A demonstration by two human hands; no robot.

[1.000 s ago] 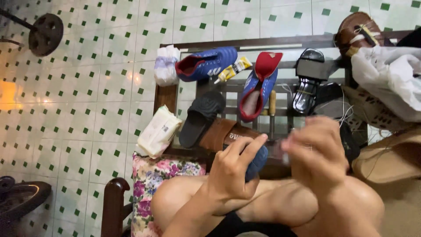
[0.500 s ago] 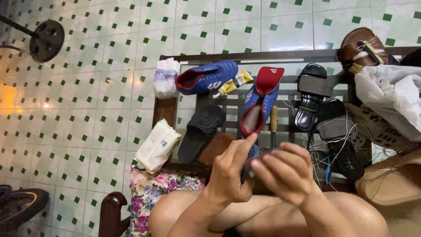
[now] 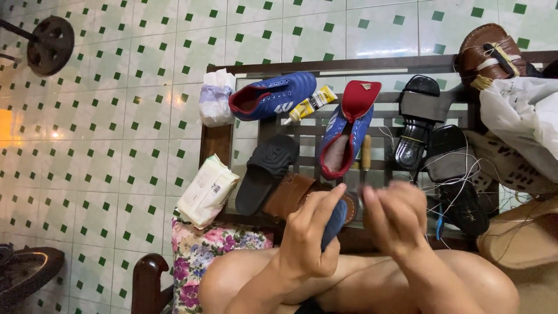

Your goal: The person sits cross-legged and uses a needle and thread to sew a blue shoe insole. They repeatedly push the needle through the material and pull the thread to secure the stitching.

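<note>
Glossy tiled floor (image 3: pixel 145 116), dark polished wood surface (image 3: pixel 216 142), shiny blue synthetic shoe (image 3: pixel 273 96), matt black rubber slipper (image 3: pixel 264 171).

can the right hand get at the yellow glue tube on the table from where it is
Probably yes. The right hand is busy near the left hand, but only low shoes lie between it and the yellow glue tube, so it could reach over them.

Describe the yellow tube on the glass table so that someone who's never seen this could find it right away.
Start at the glass table with the dark wooden frame, crowded with shoes. Near its far edge lie two blue sports shoes, and the yellow tube lies slanted in the gap between them. It is the only small yellow thing there, with dark print and a pale nozzle end, far slimmer than any shoe around it.
</note>
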